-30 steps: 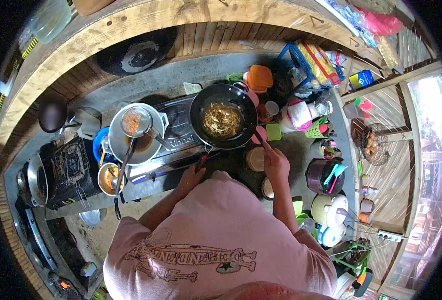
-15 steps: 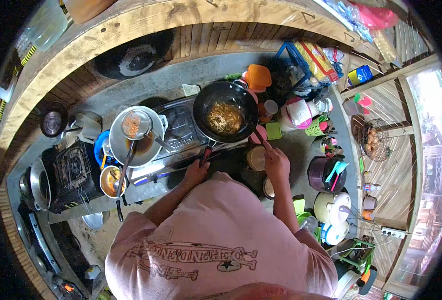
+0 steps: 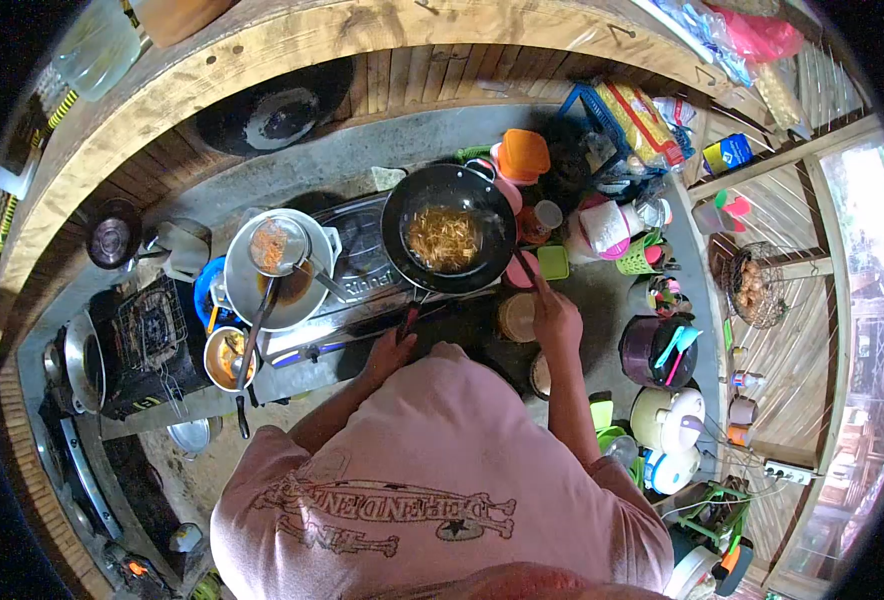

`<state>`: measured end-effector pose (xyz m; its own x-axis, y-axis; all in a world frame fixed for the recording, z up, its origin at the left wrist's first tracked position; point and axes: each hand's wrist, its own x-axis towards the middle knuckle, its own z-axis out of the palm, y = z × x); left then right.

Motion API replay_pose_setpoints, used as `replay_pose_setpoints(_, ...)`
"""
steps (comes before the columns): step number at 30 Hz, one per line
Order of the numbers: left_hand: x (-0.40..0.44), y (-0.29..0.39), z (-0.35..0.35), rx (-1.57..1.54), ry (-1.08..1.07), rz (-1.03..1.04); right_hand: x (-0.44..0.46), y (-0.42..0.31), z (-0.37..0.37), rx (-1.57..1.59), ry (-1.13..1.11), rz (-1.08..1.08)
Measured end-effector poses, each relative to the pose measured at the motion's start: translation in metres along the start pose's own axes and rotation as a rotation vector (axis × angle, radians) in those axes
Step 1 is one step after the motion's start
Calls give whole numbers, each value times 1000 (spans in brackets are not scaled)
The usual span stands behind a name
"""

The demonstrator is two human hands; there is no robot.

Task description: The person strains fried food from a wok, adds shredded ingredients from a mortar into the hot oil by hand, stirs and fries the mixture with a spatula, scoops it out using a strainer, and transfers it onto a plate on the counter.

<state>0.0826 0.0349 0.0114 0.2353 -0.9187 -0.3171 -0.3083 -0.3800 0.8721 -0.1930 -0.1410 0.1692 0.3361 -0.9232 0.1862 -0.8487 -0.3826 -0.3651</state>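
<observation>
A black wok point(image 3: 484, 195) sits on the right burner of a Rinnai gas stove point(image 3: 364, 262), with thin golden-brown strips of food point(image 3: 442, 238) in its middle. My left hand point(image 3: 390, 354) is wrapped round the wok's handle point(image 3: 409, 318), just in front of the stove. In my right hand point(image 3: 556, 316) is the dark handle of a spatula point(image 3: 528, 267), reaching over the wok's right rim. The spatula's blade is hard to make out against the dark pan.
Left of the wok stands a large pot point(image 3: 241, 265) with a strainer point(image 3: 270, 246) of orange bits over it. A bowl point(image 3: 224, 350) with a ladle is nearer me. Pink and green lids point(image 3: 554, 262), jars and a purple pot point(image 3: 652, 350) crowd the right side.
The strips in the wok have shifted and now lie more spread out. The wok is tilted slightly differently, and both hands keep their holds.
</observation>
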Motion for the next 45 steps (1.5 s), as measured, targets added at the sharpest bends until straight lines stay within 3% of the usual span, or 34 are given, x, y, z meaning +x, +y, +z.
replay_pose_setpoints(6,3,9,-4,-5,45,-38,58,18,20,-193,-214,164)
replay_pose_setpoints(9,10,5,-2,20,17,-20,72,45,57,39,-177,-12)
replay_pose_setpoints(11,11,10,0,9,93,22,76,57,75,329,-483,49)
replay_pose_setpoints(12,10,9,0,7,95,14,71,62,87,328,-491,48)
replay_pose_setpoints(14,10,6,1,21,132,57,67,56,98,603,-154,-197)
replay_pose_setpoints(15,10,1,2,18,135,48,60,59,97,604,-163,-198)
replay_pose_setpoints(17,13,-12,4,-6,81,2,43,-2,27,47,-157,-168)
replay_pose_setpoints(20,13,-14,5,-32,81,-47,30,-18,-8,-96,-171,-169)
replay_pose_setpoints(26,12,18,-10,-34,49,-127,12,1,-14,-51,-207,-168)
replay_pose_setpoints(30,13,30,-10,13,96,-57,15,-11,7,-118,-175,-118)
replay_pose_setpoints(33,11,21,-12,18,112,-21,21,-15,0,-41,-174,-68)
replay_pose_setpoints(36,-9,19,-20,64,35,-124,13,-3,-13,160,-85,-2)
replay_pose_setpoints(39,-25,22,-27,-56,-5,-120,10,-2,-29,337,-77,114)
replay_pose_setpoints(41,-21,1,-15,-90,142,210,8,5,-28,378,-87,146)
replay_pose_setpoints(45,18,-14,-4,53,56,-22,9,-3,-31,406,-149,239)
